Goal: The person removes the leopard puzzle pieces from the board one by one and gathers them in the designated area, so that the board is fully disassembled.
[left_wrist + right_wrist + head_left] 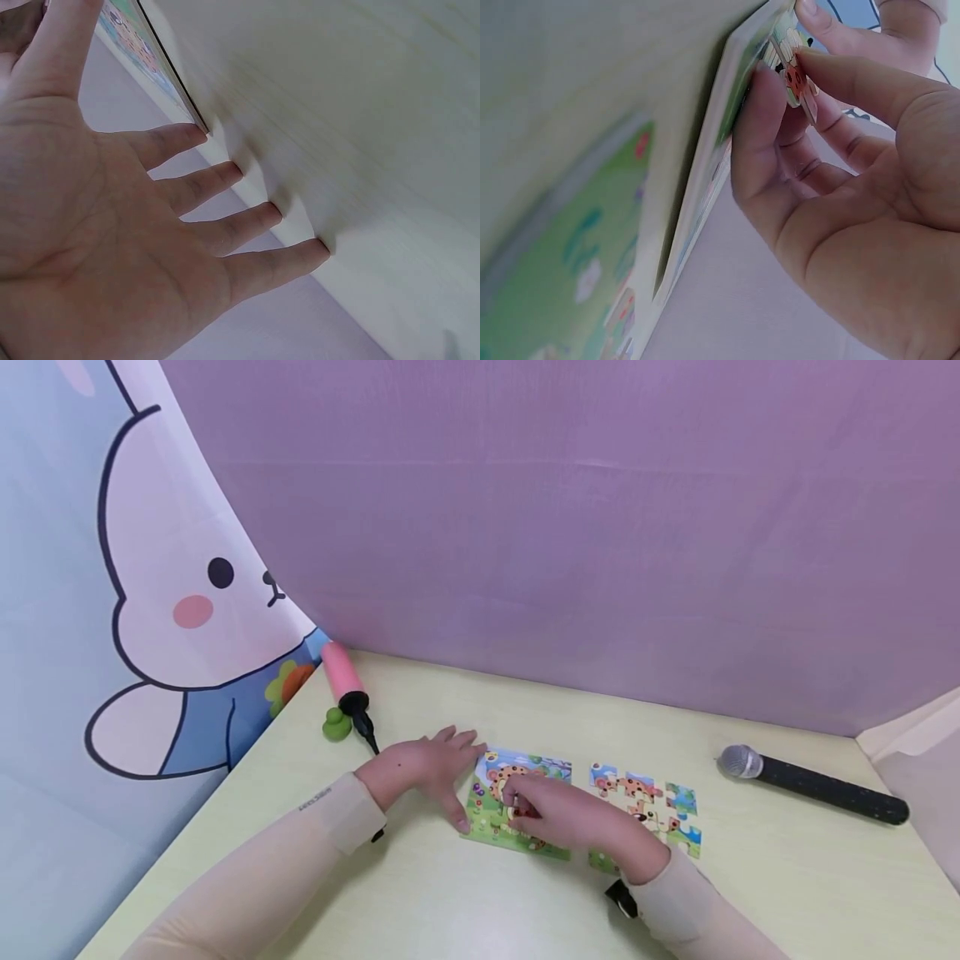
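Observation:
A jigsaw puzzle board point(487, 837) with an animal picture lies on the table. My left hand point(435, 772) is at its left side with spread fingers. In the left wrist view, the left hand point(135, 225) has straight fingers whose tips touch the table, the index finger against the edge of the board point(139, 46). My right hand point(562, 814) is over the board. Thumb and index finger of the right hand point(855, 187) pinch a small puzzle piece point(801, 84), tilted up at the board's surface. Partly joined puzzle pieces point(682, 797) lie right of the board, some hidden by the right arm.
A microphone point(817, 787) lies on the right of the table. At the back left are a pink cylinder with a black nozzle point(345, 681) and a small green figure point(337, 725). A purple cloth point(570, 543) hangs behind the table, a rabbit-print cloth point(165, 610) on the left.

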